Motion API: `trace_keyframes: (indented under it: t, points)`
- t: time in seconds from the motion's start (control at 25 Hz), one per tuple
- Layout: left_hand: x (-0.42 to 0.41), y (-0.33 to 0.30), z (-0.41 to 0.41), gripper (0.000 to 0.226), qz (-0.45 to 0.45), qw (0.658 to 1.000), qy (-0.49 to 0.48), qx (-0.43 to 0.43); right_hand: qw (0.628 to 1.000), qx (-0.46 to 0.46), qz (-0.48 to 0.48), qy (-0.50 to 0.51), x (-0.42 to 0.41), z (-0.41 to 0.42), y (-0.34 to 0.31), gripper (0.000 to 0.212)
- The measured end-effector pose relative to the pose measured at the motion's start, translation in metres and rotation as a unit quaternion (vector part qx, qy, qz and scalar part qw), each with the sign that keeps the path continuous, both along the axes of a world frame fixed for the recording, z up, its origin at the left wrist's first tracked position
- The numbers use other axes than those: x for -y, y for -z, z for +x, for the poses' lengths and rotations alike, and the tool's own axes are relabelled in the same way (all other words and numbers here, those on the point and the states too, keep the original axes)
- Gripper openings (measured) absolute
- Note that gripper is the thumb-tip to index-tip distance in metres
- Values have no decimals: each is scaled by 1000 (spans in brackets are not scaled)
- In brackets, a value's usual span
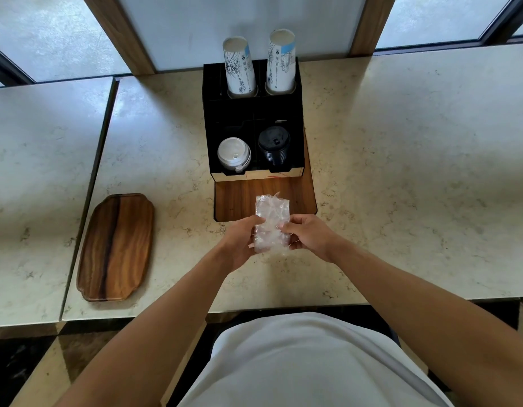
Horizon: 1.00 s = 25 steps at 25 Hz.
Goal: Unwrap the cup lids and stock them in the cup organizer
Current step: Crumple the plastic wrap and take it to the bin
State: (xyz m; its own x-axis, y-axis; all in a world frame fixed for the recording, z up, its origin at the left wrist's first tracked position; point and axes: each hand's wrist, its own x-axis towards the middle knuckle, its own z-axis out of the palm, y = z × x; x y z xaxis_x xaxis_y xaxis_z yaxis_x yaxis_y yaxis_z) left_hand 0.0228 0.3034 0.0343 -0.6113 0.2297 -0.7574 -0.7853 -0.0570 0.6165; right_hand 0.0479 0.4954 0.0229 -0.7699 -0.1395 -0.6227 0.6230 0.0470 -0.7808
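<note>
The desk [401, 160] carries the cup organizer [252, 118], with white lids [233, 155] front-left and black lids [274, 146] front-right. The wrapped lid stack [272, 223] is held above the desk, just in front of the organizer, long axis pointing away from the person toward it. The left hand [239, 242] grasps its near left side; the right hand [308, 235] pinches the wrap on its right. Both hands are equally near. Judgement: unwrapping is under way.

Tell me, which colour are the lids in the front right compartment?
Black lids, stacked in the organizer; the head view shows them.
</note>
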Motion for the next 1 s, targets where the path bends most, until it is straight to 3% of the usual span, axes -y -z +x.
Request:
trace_keyframes:
  t: [0.16, 0.24, 0.36, 0.56, 0.72, 0.8, 0.88, 1.0]
  points:
    - [6, 4, 0, 25, -45, 997, 34, -50, 1000, -15, 9, -4, -3, 0, -3, 11]
    - [8, 4, 1, 23, -39, 997, 32, -50, 1000, -11, -24, 8, -3, 0, -5, 21]
    - [11, 2, 1, 32, 14, 1000, 7, -22, 992, 14, -112, 55, -1, 0, -5, 38]
    - [8, 1, 0, 45, 102, 991, -81, 38, 963, 53, -236, 116, 3, -2, -1, 41]
    - [5, -3, 2, 41, 121, 980, -134, 84, 922, 111, -334, 159, 5, -6, 2, 39]
    - [4, -4, 0, 36, 125, 973, -160, 108, 910, 129, -362, 156, 5, -5, 2, 48]
    - [2, -5, -2, 33, 118, 969, -176, 130, 926, 110, -347, 104, 0, -3, 1, 59]
    - [1, -3, -5, 33, 76, 973, -157, 151, 978, 27, -196, -62, -3, 1, -1, 55]
